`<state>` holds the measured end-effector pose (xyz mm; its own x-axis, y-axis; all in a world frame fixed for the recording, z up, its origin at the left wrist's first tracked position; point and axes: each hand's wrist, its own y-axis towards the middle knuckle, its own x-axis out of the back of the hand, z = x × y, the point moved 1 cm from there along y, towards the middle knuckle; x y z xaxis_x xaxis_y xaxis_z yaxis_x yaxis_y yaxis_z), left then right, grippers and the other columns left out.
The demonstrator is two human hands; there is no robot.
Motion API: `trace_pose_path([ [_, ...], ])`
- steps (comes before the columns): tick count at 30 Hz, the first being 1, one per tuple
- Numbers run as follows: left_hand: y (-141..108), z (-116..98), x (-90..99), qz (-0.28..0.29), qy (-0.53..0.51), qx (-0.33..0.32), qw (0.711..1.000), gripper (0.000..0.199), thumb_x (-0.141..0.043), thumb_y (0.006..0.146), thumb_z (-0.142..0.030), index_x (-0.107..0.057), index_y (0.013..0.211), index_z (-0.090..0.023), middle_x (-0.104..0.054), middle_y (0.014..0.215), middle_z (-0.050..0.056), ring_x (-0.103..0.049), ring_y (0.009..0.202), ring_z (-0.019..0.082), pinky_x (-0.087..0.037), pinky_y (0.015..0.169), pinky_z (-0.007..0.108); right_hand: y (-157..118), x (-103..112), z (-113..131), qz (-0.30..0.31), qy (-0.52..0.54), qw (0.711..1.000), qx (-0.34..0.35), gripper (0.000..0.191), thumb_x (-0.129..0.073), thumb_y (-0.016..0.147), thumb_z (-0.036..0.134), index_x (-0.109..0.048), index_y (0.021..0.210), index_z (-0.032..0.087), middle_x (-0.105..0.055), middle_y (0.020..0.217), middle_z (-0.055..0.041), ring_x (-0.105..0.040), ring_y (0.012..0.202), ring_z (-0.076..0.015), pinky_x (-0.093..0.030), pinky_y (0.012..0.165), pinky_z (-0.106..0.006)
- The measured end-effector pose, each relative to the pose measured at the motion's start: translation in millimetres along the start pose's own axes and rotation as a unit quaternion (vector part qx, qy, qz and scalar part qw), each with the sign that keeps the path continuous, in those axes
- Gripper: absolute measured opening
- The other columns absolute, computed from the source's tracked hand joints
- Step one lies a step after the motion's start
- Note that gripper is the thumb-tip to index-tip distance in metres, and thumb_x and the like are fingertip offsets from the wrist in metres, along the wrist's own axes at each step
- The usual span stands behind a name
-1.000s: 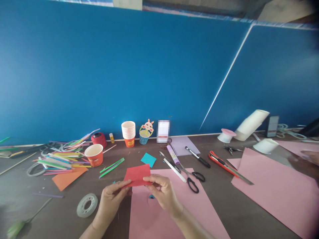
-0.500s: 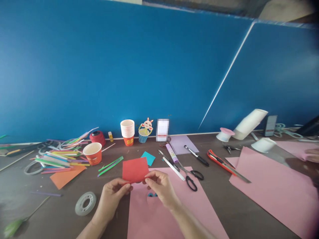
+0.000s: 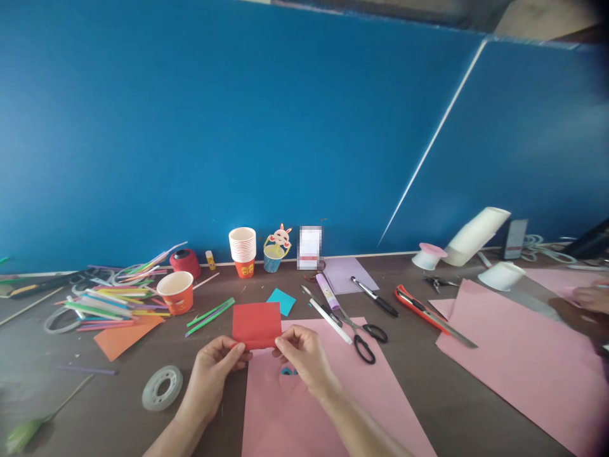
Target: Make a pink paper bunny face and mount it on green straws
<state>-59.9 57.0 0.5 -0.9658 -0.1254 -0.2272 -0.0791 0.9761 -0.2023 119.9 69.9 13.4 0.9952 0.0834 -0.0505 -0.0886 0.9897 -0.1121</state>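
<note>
Red paper (image 3: 257, 324) is pinched at its lower corners between thumb and fingers of the left hand (image 3: 219, 363) and right hand (image 3: 304, 358), above a pink sheet (image 3: 352, 393).

A papercraft work area is indicated by what is spread over the dark table (image 3: 118, 419), which is backed by a plain blue wall (image 3: 238, 127) at twelve o'clock. Coloured straws (image 3: 102, 301) are heaped towards eight, scissors (image 3: 358, 329) are laid at five, and at four a utility knife (image 3: 423, 311) is rested partly on pink sheets (image 3: 523, 374). At seven, red paper (image 3: 257, 322) is held up. The table appears to be shared, since another person's hand (image 3: 592, 297) is seen at three. Whether this is a school, workshop or home cannot be told
</note>
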Motion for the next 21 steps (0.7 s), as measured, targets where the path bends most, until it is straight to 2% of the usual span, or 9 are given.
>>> trace_pose_path([
  [6, -2.0, -1.2, -1.3, -0.003, 0.013, -0.016, 1.000, 0.023, -0.071, 0.064, -0.031, -0.055, 0.064, -0.015, -0.066, 0.060, 0.002, -0.062, 0.063, 0.014, -0.044, 0.057, 0.020, -0.1, -1.7, -0.7, -0.020, 0.008, 1.000, 0.014, 0.022, -0.063, 0.069, 0.031, -0.051, 0.060, 0.016, -0.059, 0.051, 0.0011, -0.061, 0.054, -0.0149, -0.044, 0.048, -0.021],
  [11, -2.4, -0.1, -0.5, -0.006, 0.028, -0.018, 0.999, 0.022, -0.069, 0.067, -0.032, -0.054, 0.066, -0.015, -0.066, 0.061, 0.002, -0.062, 0.063, 0.014, -0.045, 0.058, 0.022, -1.2, -3.2, 3.5, -0.030, -0.009, 1.000, -0.003, 0.019, -0.061, 0.069, 0.029, -0.049, 0.061, 0.016, -0.059, 0.050, 0.0010, -0.059, 0.051, -0.0144, -0.041, 0.045, -0.020],
  [21, -5.0, -4.5, -5.2, -0.028, 0.042, -0.016, 0.999, 0.026, -0.072, 0.062, -0.034, -0.055, 0.064, -0.014, -0.067, 0.059, 0.004, -0.061, 0.058, 0.014, -0.045, 0.056, 0.022, -1.8, -4.0, 3.3, -0.045, -0.004, 0.998, 0.039, 0.018, -0.062, 0.069, 0.030, -0.050, 0.062, 0.017, -0.057, 0.051, 0.0016, -0.058, 0.051, -0.0145, -0.043, 0.049, -0.023],
])
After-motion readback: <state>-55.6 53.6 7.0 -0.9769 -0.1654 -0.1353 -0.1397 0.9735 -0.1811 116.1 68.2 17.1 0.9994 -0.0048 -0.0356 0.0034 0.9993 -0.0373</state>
